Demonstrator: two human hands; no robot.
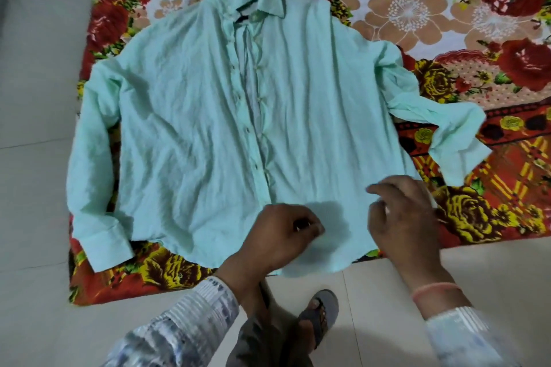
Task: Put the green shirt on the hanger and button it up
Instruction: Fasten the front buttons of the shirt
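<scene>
Two hands work at the green shirt (193, 128). Left hand (280, 235) fingers pinch its hem; right hand (402, 217) fingers curl loosely, empty.

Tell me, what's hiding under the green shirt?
A flowery blanket lies under the green shirt and shows on most sides. The part beneath is covered, so anything else there cannot be seen.

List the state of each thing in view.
blanket: spread on the floor.
green shirt: flat, front up, on the blanket; placket gaping open.
left hand: fingers curled at the shirt's hem; grip unclear.
right hand: fingers loosely curled above the shirt, holding nothing.
</scene>
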